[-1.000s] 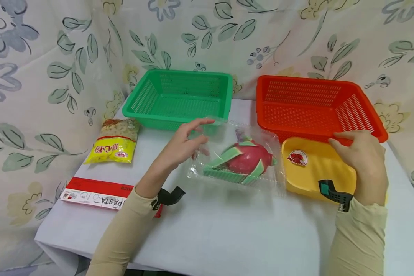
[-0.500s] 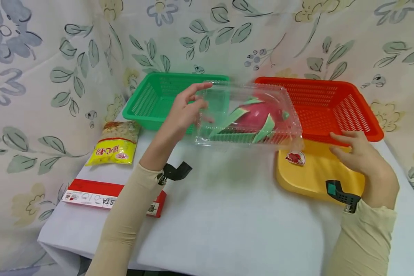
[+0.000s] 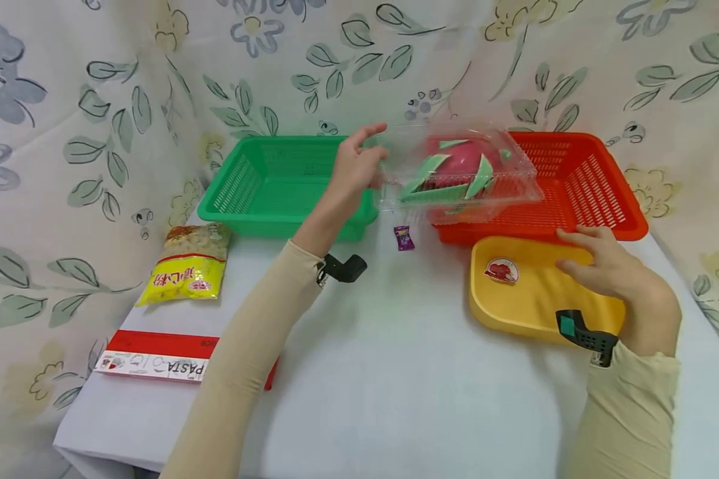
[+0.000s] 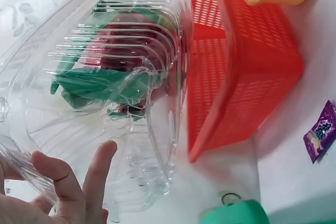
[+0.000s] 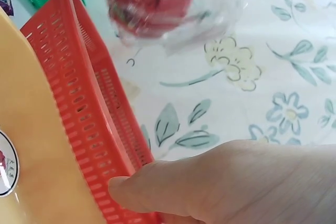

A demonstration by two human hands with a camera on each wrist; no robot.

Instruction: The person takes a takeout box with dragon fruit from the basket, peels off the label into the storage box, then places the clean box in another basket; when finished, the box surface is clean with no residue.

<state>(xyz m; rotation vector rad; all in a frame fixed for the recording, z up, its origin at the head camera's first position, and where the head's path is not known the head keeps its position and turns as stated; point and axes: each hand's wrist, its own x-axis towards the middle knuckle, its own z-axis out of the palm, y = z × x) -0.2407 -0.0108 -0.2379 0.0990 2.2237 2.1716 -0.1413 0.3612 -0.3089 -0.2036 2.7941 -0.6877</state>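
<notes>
My left hand grips the left end of a clear plastic clamshell container. Inside it lies a pink dragon fruit with green leaf-like flaps. The container is raised and overlaps the left part of the red basket in the head view. Some left fingers show against the clear plastic in the left wrist view. My right hand is over the yellow box, beside the basket's front rim. Its thumb overlaps the basket wall in the right wrist view; whether they touch I cannot tell.
A green basket stands at the back left. A small purple wrapped candy lies between the baskets. Farther left are a yellow pasta bag and a red-and-white pasta box, partly behind my left sleeve. A flowered curtain backs the table.
My left hand has lifted the clear container with the dragon fruit up and away, towards the red basket. This uncovers the purple candy. My right hand has stayed near the basket's front rim.
</notes>
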